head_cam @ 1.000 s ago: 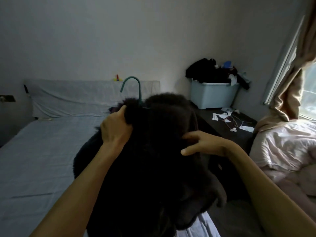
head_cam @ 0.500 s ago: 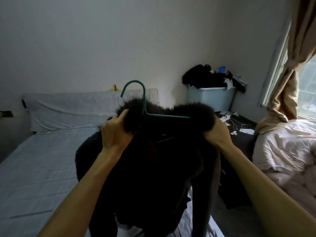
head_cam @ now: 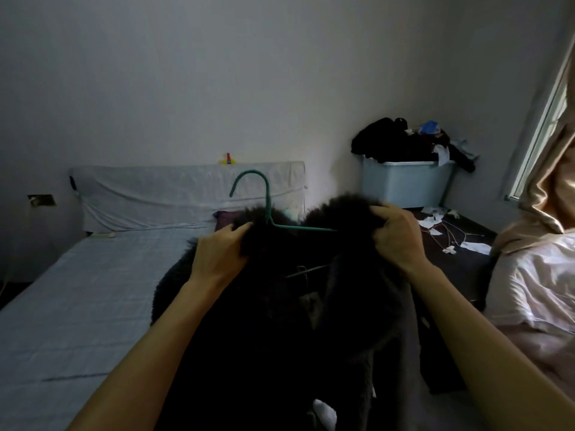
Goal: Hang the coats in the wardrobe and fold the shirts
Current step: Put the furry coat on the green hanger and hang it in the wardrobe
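Observation:
A black coat (head_cam: 280, 321) with a fluffy fur collar hangs in front of me on a green wire hanger (head_cam: 266, 197), whose hook sticks up above the collar. My left hand (head_cam: 217, 253) grips the left side of the collar by the hanger's neck. My right hand (head_cam: 396, 234) grips the right side of the collar over the hanger's arm. The coat's lower part drops out of view at the bottom edge. No wardrobe is in view.
A bed with a pale blue sheet (head_cam: 77, 306) lies to the left, its covered headboard (head_cam: 186, 194) against the wall. A light blue bin (head_cam: 404, 185) heaped with dark clothes stands at the back right. Scattered paper lies on the dark floor (head_cam: 451, 244). Pink bedding (head_cam: 535, 281) and a curtain (head_cam: 550, 188) are at the right.
My right hand moved from the coat's front up to the right side of the collar and took hold of it. The coat is spread wider on the hanger.

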